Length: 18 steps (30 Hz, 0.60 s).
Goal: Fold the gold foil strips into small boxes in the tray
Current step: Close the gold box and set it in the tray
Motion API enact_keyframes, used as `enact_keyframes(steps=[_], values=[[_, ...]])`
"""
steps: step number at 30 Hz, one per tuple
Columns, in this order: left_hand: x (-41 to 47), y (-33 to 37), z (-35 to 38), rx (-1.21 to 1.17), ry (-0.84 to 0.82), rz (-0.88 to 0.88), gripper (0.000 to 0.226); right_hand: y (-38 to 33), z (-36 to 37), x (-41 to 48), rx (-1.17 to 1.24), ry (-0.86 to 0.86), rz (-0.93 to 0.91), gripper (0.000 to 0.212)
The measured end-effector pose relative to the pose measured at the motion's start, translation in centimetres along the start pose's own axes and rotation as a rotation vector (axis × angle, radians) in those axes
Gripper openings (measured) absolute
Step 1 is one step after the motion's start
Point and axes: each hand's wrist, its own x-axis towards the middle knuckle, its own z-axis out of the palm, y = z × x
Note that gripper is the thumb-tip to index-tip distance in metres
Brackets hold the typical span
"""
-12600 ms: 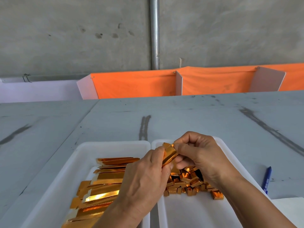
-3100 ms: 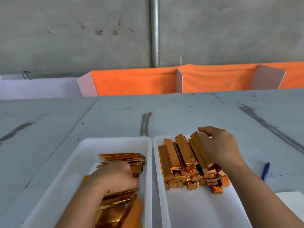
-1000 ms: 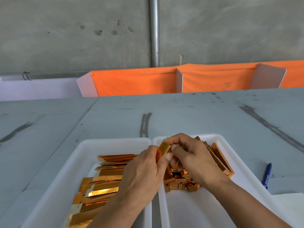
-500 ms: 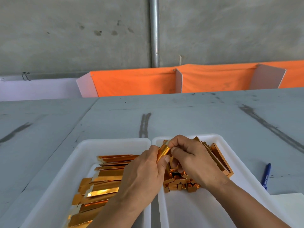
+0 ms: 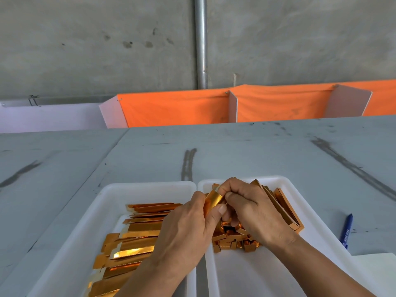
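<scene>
We have lifted our left hand [image 5: 184, 230] out of the left tray [image 5: 150, 185] and our right hand [image 5: 257, 213] off the folded boxes [image 5: 286, 207]. Both now pinch one gold foil strip [image 5: 212, 199], bent further than a moment ago.

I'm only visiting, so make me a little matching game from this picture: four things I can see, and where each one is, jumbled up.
Things:
1. flat gold strips
2. folded boxes
3. blue pen
4. bent strip

Places:
A. on the table
B. in the left tray
C. pinched between the left hand and the right hand
D. in the right tray

Pairs: 1-B, 2-D, 3-A, 4-C.
</scene>
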Motion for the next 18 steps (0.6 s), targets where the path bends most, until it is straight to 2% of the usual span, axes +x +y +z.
enact_keyframes(steps=[5,12,18], values=[[-0.01,-0.08,0.13,0.045,0.021,0.003,0.057,0.03,0.16,0.01,-0.008,0.008,0.0,0.035],[0.08,-0.07,0.2,0.052,0.024,-0.023,0.047,0.3,0.17,0.19,-0.057,0.091,-0.024,0.011],[0.04,-0.09,0.37,0.087,0.029,-0.031,0.044,0.1,0.03,0.07,-0.148,0.107,-0.033,0.019]])
